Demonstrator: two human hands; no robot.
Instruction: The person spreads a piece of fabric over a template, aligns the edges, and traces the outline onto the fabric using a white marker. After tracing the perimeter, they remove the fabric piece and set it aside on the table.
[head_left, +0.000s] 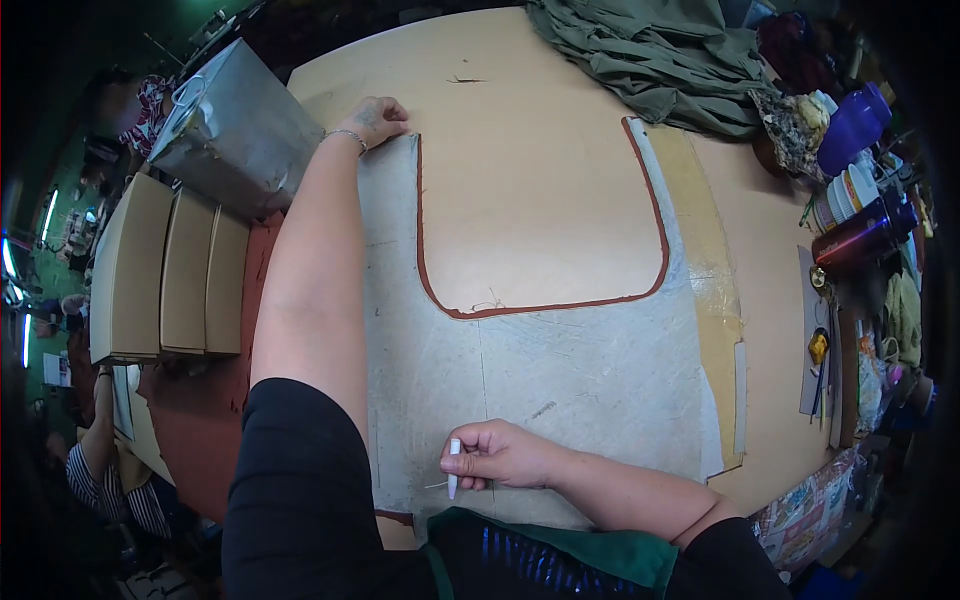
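A large grey U-shaped pattern sheet [560, 385] lies flat in front of me, with a thin reddish-brown border [545, 308] of material showing along its inner curve. At the top end of its left arm rests my left hand [378, 120], fingers bent and drawn together; what they pinch, if anything, is hidden. Close to my body, above the lower part of the sheet, my right hand [500, 455] is closed around a slim white pen-like tool [454, 470]. A thin pale tip or thread sticks out to the left beside that hand.
Yellowish board [705, 230] lies right of the pattern. A metal box [240, 130] and brown cartons [135, 270] stand left, near reddish-brown sheets [205, 430]. Dark green cloth [660, 60] is heaped at the back; a bottle [865, 230] stands right. Another person's arm [100, 420] shows at left.
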